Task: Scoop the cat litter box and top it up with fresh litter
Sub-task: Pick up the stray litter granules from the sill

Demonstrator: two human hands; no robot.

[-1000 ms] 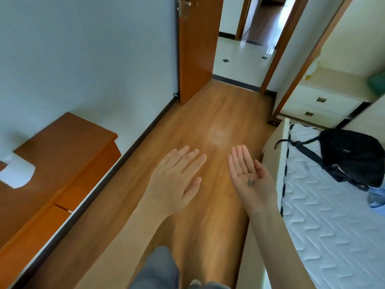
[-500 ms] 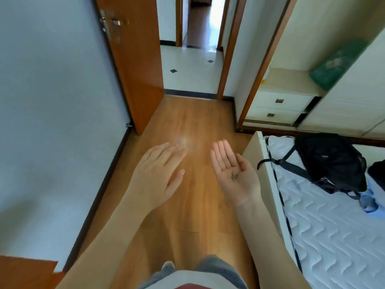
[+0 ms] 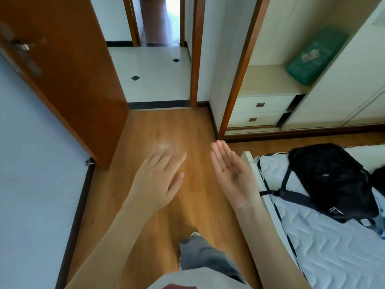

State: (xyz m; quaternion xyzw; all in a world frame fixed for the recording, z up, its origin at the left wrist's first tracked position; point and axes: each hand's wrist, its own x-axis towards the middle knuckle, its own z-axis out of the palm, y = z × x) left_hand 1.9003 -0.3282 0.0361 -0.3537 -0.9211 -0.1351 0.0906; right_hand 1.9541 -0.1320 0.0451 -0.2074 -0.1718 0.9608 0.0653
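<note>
My right hand point(image 3: 233, 174) is held out palm up with straight fingers, and a few small dark grains point(image 3: 235, 176) lie in its palm. My left hand point(image 3: 158, 178) hovers beside it, palm down, fingers relaxed and holding nothing. Both hands hang over the wooden floor point(image 3: 166, 130). No litter box, scoop or litter bag shows in the head view.
An open brown door point(image 3: 68, 80) stands on the left against the wall. Ahead, the doorway leads onto white tiles point(image 3: 154, 76). A wardrobe with drawers point(image 3: 260, 109) is at the right. A mattress point(image 3: 325, 243) carries a black backpack point(image 3: 333, 180).
The view has advanced along the room toward the doorway; the brown cabinet on the left has dropped out of sight. Both hands keep the same pose.
</note>
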